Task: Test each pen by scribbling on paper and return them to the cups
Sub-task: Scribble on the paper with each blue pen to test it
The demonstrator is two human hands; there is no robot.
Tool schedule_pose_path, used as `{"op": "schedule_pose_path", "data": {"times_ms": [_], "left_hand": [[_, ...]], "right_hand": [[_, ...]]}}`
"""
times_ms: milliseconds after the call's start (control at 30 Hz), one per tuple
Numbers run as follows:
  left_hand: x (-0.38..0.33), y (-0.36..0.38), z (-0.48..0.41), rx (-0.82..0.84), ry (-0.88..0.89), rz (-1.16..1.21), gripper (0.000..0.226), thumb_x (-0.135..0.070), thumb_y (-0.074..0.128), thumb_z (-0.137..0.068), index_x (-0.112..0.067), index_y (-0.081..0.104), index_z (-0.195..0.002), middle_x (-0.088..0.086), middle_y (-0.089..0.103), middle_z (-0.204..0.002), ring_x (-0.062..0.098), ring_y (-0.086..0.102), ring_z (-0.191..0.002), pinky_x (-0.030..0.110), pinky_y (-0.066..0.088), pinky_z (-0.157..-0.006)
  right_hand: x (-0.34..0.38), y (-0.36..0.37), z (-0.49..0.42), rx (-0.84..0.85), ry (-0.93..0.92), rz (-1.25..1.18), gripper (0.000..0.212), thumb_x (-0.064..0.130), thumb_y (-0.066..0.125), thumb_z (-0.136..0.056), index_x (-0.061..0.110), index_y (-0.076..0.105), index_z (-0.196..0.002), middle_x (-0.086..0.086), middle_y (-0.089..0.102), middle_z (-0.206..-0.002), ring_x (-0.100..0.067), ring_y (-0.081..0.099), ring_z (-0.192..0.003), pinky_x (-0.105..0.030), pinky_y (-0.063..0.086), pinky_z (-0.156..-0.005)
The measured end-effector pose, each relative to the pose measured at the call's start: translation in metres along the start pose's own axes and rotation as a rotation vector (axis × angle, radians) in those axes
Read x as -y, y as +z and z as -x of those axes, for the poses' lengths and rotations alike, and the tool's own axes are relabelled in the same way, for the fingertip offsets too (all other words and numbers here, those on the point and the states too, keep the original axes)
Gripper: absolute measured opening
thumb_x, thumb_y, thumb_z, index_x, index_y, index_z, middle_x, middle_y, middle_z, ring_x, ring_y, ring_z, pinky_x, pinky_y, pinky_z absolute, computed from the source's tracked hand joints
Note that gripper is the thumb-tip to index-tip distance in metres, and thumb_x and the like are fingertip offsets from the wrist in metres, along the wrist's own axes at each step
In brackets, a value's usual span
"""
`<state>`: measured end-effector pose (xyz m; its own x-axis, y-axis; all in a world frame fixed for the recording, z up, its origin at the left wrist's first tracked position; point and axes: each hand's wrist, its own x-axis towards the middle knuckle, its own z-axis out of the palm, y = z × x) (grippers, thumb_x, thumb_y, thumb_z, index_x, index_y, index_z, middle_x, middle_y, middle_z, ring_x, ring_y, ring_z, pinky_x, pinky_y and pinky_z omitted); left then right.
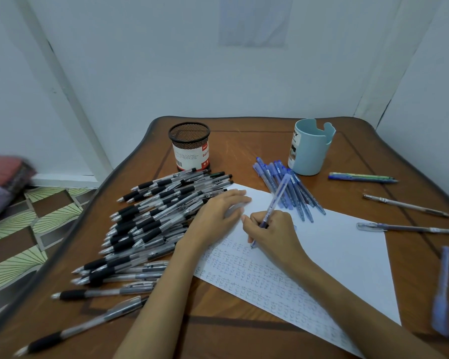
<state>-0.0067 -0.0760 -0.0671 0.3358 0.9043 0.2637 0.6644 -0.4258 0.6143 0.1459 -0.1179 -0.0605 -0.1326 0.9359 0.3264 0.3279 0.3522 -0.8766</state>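
My right hand (271, 234) grips a blue pen (276, 200), its tip down on the white paper (335, 244) beside rows of small blue scribbles. My left hand (215, 216) lies flat with straight fingers on the paper's upper left corner. A large pile of black-grip clear pens (151, 224) covers the table's left side. Several blue pens (290, 187) lie in a bunch above the paper. A black mesh cup (189, 146) stands at the back left and a light blue cup (310, 147) at the back right; no pens show inside either.
Loose pens lie to the right: a green-blue one (360, 177), two slim ones (405, 205) (405, 228), and blurred blue pens (442, 291) at the right edge. The brown wooden table (244, 332) ends close on the left over patterned floor (24, 229). White walls stand behind.
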Motion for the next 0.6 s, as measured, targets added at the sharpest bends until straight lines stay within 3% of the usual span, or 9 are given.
{"op": "schedule_pose_path", "data": {"times_ms": [167,233,300,367,467,600], "left_hand": [[-0.002,-0.001,0.001,0.011,0.008,-0.008,0.032,-0.015,0.050,-0.096,-0.020,0.060,-0.125,-0.007,0.049,-0.139,0.005,0.043,-0.128,0.020,0.033,-0.102],[-0.003,-0.001,0.002,0.012,0.011,-0.024,0.032,-0.014,0.049,-0.096,-0.019,0.060,-0.126,-0.006,0.049,-0.139,0.007,0.043,-0.128,0.020,0.032,-0.101],[-0.005,-0.002,0.003,0.017,0.005,-0.040,0.033,-0.013,0.048,-0.096,-0.020,0.059,-0.126,-0.006,0.048,-0.140,0.007,0.042,-0.129,0.018,0.030,-0.100],[-0.006,-0.003,0.003,0.023,-0.004,-0.033,0.033,-0.013,0.047,-0.096,-0.020,0.058,-0.127,-0.007,0.047,-0.141,0.007,0.042,-0.129,0.017,0.029,-0.099],[-0.007,-0.004,0.003,0.036,0.000,-0.039,0.033,-0.013,0.047,-0.097,-0.020,0.058,-0.127,-0.006,0.046,-0.141,0.007,0.042,-0.129,0.016,0.029,-0.098],[-0.010,-0.002,0.002,-0.001,0.074,-0.115,0.030,-0.011,0.047,-0.096,-0.019,0.063,-0.120,-0.004,0.055,-0.132,0.011,0.050,-0.121,0.020,0.038,-0.092]], "right_hand": [[0.013,-0.007,0.004,-0.014,0.020,-0.084,0.044,0.029,0.063,-0.087,0.030,0.056,-0.044,0.009,0.052,-0.043,-0.003,0.047,-0.045,-0.015,0.040,-0.052],[0.018,-0.022,-0.001,-0.062,0.126,-0.191,0.035,0.031,0.056,-0.091,0.014,0.068,-0.063,0.009,0.056,-0.050,-0.002,0.048,-0.047,-0.011,0.037,-0.046],[0.014,-0.046,-0.011,-0.077,0.265,-0.247,0.041,0.030,0.046,-0.098,-0.003,0.068,-0.086,0.002,0.062,-0.064,-0.005,0.050,-0.048,-0.012,0.037,-0.038],[0.008,-0.069,-0.013,-0.050,0.320,-0.189,0.035,0.021,0.037,-0.101,-0.001,0.064,-0.095,-0.003,0.061,-0.069,-0.005,0.051,-0.045,-0.016,0.039,-0.033],[0.000,-0.087,0.006,-0.144,0.344,-0.167,0.023,0.009,0.040,-0.099,0.014,0.058,-0.086,-0.001,0.053,-0.054,-0.006,0.043,-0.038,-0.018,0.032,-0.032],[-0.006,-0.097,0.022,-0.203,0.404,-0.210,0.023,0.000,0.043,-0.094,0.015,0.053,-0.080,0.004,0.045,-0.043,-0.004,0.037,-0.034,-0.016,0.028,-0.031]]}}
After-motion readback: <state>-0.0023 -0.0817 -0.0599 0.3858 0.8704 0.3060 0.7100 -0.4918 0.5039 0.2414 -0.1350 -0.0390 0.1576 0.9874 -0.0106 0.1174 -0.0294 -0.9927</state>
